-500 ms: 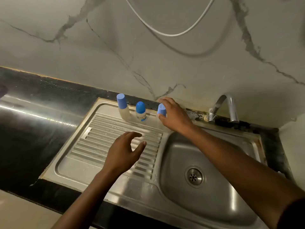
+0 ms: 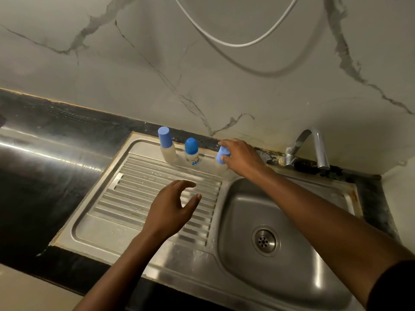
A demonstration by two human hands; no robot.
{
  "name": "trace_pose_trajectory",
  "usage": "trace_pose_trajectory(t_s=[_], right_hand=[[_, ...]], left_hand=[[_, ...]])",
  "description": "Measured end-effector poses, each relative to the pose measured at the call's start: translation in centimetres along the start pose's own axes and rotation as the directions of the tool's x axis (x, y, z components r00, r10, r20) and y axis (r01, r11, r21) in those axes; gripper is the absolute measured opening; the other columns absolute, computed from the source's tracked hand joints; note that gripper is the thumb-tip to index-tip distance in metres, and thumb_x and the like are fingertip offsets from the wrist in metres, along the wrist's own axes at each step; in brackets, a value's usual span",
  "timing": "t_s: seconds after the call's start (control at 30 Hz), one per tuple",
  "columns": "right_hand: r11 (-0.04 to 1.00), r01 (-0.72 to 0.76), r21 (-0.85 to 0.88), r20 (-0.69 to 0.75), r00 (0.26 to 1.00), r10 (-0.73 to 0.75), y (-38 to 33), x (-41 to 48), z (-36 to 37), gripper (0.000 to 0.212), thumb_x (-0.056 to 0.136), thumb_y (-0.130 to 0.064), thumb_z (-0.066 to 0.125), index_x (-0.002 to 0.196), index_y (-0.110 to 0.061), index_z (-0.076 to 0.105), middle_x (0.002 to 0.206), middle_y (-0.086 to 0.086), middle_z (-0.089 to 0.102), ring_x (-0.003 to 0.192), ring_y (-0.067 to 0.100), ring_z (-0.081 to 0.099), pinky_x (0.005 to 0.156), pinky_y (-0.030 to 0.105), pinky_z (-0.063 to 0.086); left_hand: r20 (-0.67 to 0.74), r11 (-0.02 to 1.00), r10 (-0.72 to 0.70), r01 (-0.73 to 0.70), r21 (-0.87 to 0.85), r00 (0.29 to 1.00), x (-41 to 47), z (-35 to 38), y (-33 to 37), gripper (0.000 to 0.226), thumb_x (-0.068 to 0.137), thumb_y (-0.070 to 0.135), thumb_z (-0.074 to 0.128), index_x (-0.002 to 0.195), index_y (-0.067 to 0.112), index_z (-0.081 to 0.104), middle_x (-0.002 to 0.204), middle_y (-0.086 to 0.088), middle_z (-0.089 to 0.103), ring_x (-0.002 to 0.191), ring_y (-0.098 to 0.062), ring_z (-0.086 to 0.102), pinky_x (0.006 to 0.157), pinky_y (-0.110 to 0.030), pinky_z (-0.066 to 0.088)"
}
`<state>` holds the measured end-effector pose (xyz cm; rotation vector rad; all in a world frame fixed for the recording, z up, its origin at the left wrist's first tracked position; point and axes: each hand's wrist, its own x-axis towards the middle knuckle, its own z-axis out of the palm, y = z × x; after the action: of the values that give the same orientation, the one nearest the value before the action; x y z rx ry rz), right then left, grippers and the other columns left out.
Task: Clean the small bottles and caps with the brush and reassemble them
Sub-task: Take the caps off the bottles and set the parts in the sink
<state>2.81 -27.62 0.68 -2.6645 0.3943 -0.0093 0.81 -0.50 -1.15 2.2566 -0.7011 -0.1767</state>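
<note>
Three small clear bottles with blue caps stand in a row at the back of the steel drainboard (image 2: pixel 112 221). The left bottle (image 2: pixel 167 145) has a tall cylindrical cap. The middle bottle (image 2: pixel 192 151) has a rounded cap and a printed label. My right hand (image 2: pixel 241 157) pinches the light-blue cap of the third bottle (image 2: pixel 222 156), whose clear body below is barely visible. My left hand (image 2: pixel 173 207) hovers over the ribbed drainboard with fingers loosely curved and holds nothing. No brush is in view.
A steel sink basin (image 2: pixel 314 254) with a drain (image 2: pixel 265 241) lies to the right of the drainboard. A chrome tap (image 2: pixel 314 147) stands at the back right. Black countertop (image 2: pixel 45 176) surrounds the sink; a marble wall with a white cable (image 2: pixel 235 43) rises behind.
Both hands keep nearly the same place. My right hand stays on the third bottle's cap, and my left hand stays above the drainboard.
</note>
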Motion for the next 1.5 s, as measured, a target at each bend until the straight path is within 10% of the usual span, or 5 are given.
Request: trace_pose_trajectory(t_s=[0.23,0.47,1.03,1.5], right_hand=[[0.969,0.016,0.245,-0.087,0.996,0.006,0.5,-4.5,-2.7,0.047,0.087,-0.036,0.082,0.129,-0.02,0.071,0.122,0.001,0.073,0.105,0.016,0.067,0.087,0.025,0.048],[0.852,-0.036,0.523,0.039,0.999,0.019,0.5,-11.0,-4.7,0.033,0.085,-0.037,0.085,0.109,-0.018,0.075,0.089,0.001,0.079,0.076,0.016,0.077,0.08,0.046,0.065],[0.749,-0.088,0.656,0.179,0.983,-0.041,1.7,-15.6,-4.8,0.034,0.088,-0.022,0.082,0.118,-0.008,0.076,0.099,0.003,0.081,0.084,0.021,0.079,0.083,0.043,0.065],[0.658,-0.229,0.717,0.416,0.898,-0.141,6.1,-13.8,-7.3,0.04,0.09,-0.01,0.079,0.129,-0.012,0.07,0.116,0.009,0.077,0.106,0.027,0.075,0.091,0.037,0.062]], left_hand=[[0.009,0.995,0.099,-0.098,-0.007,0.995,0.8,0.0,1.8,0.056,0.095,0.048,0.074,0.145,0.028,0.059,0.142,0.014,0.062,0.127,-0.003,0.056,0.104,-0.026,0.047],[0.099,0.993,0.113,-0.11,-0.042,0.989,0.3,1.3,3.1,0.072,0.083,0.062,0.08,0.145,0.03,0.06,0.14,0.014,0.065,0.124,-0.005,0.061,0.103,-0.032,0.052],[0.215,0.969,0.237,-0.216,-0.117,0.948,-1.7,2.8,3.2,0.049,0.088,0.061,0.076,0.128,0.034,0.073,0.105,0.016,0.076,0.091,-0.005,0.069,0.078,-0.037,0.057],[0.447,0.916,0.163,0.033,-0.399,0.88,-2.7,2.0,2.2,0.025,0.095,0.032,0.081,0.119,0.032,0.079,0.101,0.005,0.08,0.09,-0.015,0.073,0.084,-0.047,0.06]])
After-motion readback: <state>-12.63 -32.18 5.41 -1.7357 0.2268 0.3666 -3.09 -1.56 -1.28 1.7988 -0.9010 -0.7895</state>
